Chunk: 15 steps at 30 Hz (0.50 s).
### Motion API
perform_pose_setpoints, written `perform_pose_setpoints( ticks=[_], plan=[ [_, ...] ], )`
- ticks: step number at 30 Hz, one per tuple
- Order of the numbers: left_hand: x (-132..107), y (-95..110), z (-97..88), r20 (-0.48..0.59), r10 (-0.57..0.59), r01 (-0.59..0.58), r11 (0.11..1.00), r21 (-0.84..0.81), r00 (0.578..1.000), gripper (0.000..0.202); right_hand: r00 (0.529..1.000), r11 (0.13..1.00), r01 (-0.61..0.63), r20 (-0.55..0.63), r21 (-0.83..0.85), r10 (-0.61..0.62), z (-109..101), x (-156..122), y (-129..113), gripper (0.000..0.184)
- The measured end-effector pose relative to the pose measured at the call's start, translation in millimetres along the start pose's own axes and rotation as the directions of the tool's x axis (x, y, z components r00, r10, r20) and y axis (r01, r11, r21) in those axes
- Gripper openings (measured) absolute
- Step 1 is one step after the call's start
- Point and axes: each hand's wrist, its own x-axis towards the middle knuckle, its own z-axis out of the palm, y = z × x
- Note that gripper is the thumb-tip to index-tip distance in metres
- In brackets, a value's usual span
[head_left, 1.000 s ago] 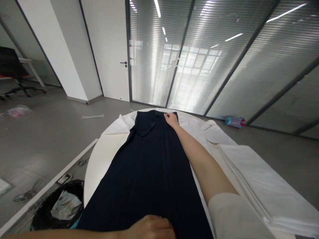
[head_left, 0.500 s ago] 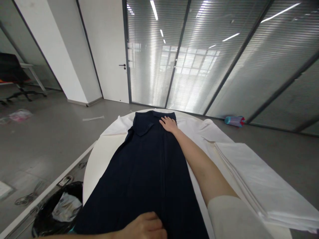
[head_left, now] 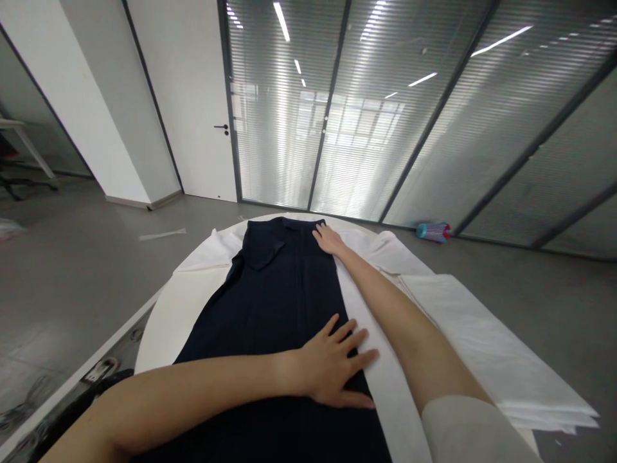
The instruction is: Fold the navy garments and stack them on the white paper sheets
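Observation:
A dark navy garment [head_left: 270, 299] lies spread lengthwise, with a straight edge at its far end and a loose flap near its upper left. White cloth [head_left: 361, 302] shows beneath it, with sleeve-like parts out to both sides. My left hand [head_left: 337, 366] rests palm down across the garment's right edge, fingers spread, some reaching over the white cloth. At the far right corner, my right hand [head_left: 328, 239] lies flat with its fingers stretched out, touching the edge. Neither hand visibly grips anything. My left forearm hides part of the nearer fabric.
Everything lies on a white round-ended table [head_left: 178, 312]. Folded white fabric [head_left: 486, 344] sits along its right side. A dark bag [head_left: 72, 411] is low at the left, beside a floor strip with cables. A blue and red item [head_left: 432, 232] lies by the glass wall.
My left hand has moved forward and right from the near middle, opening from curled to spread fingers. My right hand has slid slightly to the garment's far corner. The view has shifted right.

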Motion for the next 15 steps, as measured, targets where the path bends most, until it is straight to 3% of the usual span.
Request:
perform_pose_setpoints(
  ticks=[3, 5, 9, 15],
  plan=[
    [-6, 1, 11.2, 0.036, 0.027, -0.025, 0.998, -0.054, 0.999, 0.082, 0.984, 0.997, -0.005, 0.178, -0.08, 0.02, 13, -2, 4, 0.074],
    [-9, 3, 15.0, 0.009, 0.032, -0.032, 0.998, -0.057, 0.999, 0.088, 0.971, 0.993, -0.035, 0.232, -0.109, 0.06, 19, 3, 6, 0.08],
    [-8, 6, 17.9, -0.006, 0.062, -0.062, 0.998, -0.001, 0.998, 0.092, 0.966, 0.99, -0.067, 0.241, -0.124, 0.096, 22, 23, 11, 0.086],
    [-5, 7, 17.5, 0.115, 0.094, -0.104, 0.991, 0.087, 0.989, 0.079, 0.987, 0.99, -0.061, 0.14, -0.13, 0.079, 26, 30, 13, 0.087]
  ],
)
